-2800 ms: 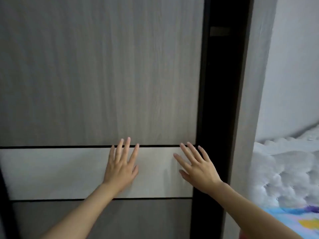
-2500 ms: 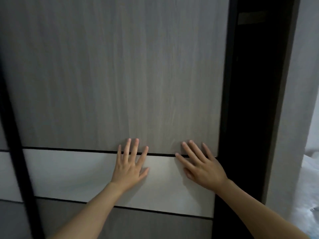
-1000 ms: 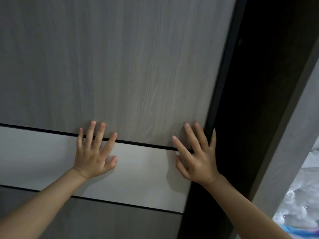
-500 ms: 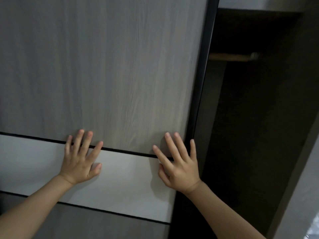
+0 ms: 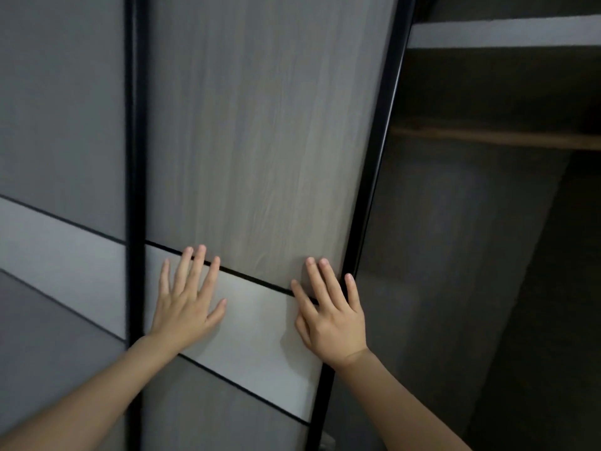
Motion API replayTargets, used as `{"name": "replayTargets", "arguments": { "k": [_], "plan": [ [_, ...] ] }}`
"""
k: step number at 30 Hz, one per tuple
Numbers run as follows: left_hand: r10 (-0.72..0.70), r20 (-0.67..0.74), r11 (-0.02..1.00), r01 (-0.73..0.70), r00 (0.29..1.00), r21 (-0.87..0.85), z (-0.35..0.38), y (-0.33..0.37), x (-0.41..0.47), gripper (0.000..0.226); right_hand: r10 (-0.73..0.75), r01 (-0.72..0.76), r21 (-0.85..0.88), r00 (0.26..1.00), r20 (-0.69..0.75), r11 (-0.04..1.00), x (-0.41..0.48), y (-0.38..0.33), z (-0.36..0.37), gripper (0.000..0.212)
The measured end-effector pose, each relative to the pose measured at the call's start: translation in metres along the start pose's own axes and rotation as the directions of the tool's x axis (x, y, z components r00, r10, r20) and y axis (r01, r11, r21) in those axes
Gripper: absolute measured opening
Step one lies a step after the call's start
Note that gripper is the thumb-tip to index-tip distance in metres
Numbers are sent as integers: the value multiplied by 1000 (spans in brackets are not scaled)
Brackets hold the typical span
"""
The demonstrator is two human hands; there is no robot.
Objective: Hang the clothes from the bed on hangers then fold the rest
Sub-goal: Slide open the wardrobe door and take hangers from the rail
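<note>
Both our left hand (image 5: 187, 307) and right hand (image 5: 331, 317) press the sliding door (image 5: 260, 141), fingers (image 5: 328, 281) spread flat, probably to slide it off the wardrobe opening (image 5: 471, 255) right of them.

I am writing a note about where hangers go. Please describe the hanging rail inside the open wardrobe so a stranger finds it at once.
Find the wood-grain sliding door that the left hand and right hand press flat. Right of its black edge is the dark open compartment; the rail crosses its upper part. It is a thin brownish bar, below the paler, broader shelf.
</note>
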State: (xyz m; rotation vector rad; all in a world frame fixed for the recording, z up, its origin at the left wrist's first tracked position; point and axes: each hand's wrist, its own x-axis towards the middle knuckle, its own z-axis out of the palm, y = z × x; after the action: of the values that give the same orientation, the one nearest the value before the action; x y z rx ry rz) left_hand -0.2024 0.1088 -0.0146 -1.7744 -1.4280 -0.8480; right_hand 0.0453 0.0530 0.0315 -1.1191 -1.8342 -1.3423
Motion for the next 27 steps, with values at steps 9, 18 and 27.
{"name": "replayTargets", "arguments": {
  "k": [9,18,27],
  "plan": [
    [-303,189,952,306,934,15,-18,-90,-1,80,1,2,76,999,-35,997,54,-71,39,47],
    [-164,272,967,209,948,-147,33,-152,-14,100,-36,48,122,995,-95,991,80,-108,71,48],
    [-58,171,962,101,983,-254,33,-165,-14,75,-47,94,309,986,-158,946,115,-153,95,52]
  ]
}}
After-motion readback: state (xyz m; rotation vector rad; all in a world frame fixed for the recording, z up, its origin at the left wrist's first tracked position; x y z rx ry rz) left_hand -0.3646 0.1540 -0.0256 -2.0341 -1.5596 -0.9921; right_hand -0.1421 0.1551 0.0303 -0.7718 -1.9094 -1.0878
